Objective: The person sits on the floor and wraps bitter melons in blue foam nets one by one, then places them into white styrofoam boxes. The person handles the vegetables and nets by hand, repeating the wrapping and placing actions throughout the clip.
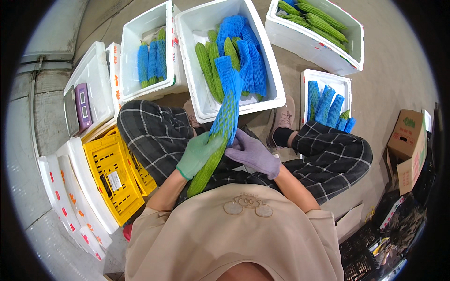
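Observation:
In my left hand (pixel 200 152), gloved in green, is a bitter melon (pixel 207 167) whose upper part lies inside a blue foam net sleeve (pixel 226 105). My right hand (pixel 253 151), in a purple glove, pinches the sleeve's lower edge beside the melon. The sleeve's loose end reaches over a white foam box (pixel 198 114) holding bare bitter melons (pixel 207 70) and a heap of blue net sleeves (pixel 258 68). Parts of my right fingers are hidden behind the sleeve.
Sleeved melons (pixel 152 61) lie in a foam box at the left, others (pixel 328 105) in a small box at the right. Bare melons (pixel 321 23) fill a box at the upper right. A purple scale (pixel 83 107), yellow crates (pixel 116 179) and a cardboard box (pixel 407 133) stand around.

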A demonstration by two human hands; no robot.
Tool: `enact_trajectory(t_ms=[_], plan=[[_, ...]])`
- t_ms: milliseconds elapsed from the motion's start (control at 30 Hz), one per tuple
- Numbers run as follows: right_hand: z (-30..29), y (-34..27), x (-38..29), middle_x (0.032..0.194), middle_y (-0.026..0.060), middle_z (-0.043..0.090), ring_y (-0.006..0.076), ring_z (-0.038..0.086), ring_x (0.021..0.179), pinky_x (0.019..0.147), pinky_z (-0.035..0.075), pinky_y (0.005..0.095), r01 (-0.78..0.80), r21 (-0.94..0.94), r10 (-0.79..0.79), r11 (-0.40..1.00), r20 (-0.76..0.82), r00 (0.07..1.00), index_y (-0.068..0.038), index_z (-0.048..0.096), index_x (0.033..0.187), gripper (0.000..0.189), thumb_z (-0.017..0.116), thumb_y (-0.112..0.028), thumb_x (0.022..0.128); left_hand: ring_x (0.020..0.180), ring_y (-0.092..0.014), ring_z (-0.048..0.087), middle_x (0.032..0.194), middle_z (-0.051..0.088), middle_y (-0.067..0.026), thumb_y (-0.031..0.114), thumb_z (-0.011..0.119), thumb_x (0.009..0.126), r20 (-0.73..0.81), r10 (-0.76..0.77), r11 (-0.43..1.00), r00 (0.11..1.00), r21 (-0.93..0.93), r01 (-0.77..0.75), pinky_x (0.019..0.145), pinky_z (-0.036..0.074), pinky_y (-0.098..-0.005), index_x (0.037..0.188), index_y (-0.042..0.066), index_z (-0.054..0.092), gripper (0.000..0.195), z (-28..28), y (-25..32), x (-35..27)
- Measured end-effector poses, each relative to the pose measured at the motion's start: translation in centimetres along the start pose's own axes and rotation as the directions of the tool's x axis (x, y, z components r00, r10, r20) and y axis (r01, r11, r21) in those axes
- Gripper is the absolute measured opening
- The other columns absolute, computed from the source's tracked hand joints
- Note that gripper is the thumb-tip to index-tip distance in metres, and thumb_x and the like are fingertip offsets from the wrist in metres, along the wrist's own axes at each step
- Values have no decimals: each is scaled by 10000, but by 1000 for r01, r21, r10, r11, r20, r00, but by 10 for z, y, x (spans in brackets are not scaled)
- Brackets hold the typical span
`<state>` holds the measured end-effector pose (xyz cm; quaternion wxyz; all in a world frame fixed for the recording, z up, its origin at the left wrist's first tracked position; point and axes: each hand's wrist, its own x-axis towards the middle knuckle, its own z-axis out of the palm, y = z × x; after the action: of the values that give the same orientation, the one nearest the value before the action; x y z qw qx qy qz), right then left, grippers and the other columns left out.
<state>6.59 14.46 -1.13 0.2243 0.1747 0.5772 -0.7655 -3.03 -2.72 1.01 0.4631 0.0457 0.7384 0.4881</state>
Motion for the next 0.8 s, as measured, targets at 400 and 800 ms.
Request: enact_trajectory(t_ms=[400, 800], plan=[[-3, 13, 35, 1043, 87, 661, 94, 557, 934, 911, 445, 286, 128, 126, -96, 984, -236, 967, 2, 570, 1218, 438, 636, -305, 912, 590, -302, 530, 739, 613, -228, 313, 562, 942, -180, 307, 896, 935, 385, -220, 604, 437, -375, 876, -22, 652, 353, 5, -11, 39], [6, -8, -1, 577, 188, 549, 394, 559, 559, 507, 427, 461, 139, -850, -543, 508, -191, 818, -51, 576, 664, 394, 508, -318, 946, 689, -52, 494, 769, 597, 7, 252, 579, 948, -51, 117, 969, 992, -215, -125, 603, 424, -254, 897, -8, 647, 273, 8, -5, 29]])
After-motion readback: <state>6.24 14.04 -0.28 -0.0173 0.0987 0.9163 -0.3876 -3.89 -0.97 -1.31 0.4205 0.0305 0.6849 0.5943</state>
